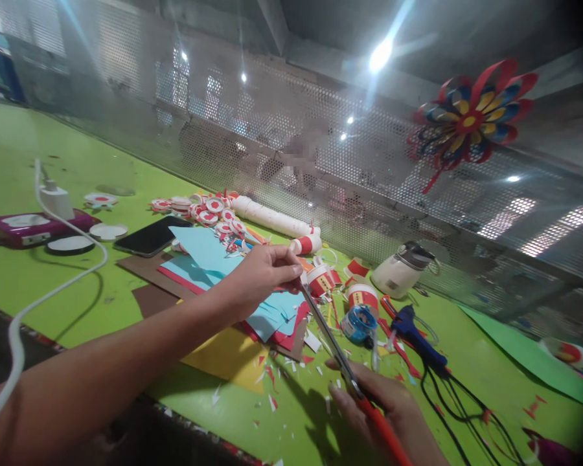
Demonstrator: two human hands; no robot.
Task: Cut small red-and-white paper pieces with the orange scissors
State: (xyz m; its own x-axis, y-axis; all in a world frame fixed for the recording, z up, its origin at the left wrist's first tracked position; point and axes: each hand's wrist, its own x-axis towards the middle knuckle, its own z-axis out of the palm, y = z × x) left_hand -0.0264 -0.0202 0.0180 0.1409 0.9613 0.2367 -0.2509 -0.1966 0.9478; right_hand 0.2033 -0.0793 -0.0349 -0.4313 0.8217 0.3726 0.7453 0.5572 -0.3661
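While I watch from my distance through the head camera, my right hand (386, 395) is grasping the scissors with silver metal blades and red-orange handle (328, 333), and these point up and away from me, toward the left side. My left hand (262, 278) has its grip pinched at the tip of the blades, thumb against fingers, on a small pale piece (304, 278), which is too small for me to name. Both hands are above the bright green table (10, 272). Below the left forearm lie light-blue paper sheets (194, 246) over red and brown ones, with a yellow paper sheet (228, 353) nearer to me. Many small cut scraps are spread under the scissors. Beyond the blades stand red-and-white paper cups (363, 296), and just beside them are a blue ring-shaped roll (357, 323) and a blue glue gun with orange tip (415, 336). Behind these is a white jug with black lid (398, 270). On the left side, a black flat phone (148, 237) touches the table near the brown paper.
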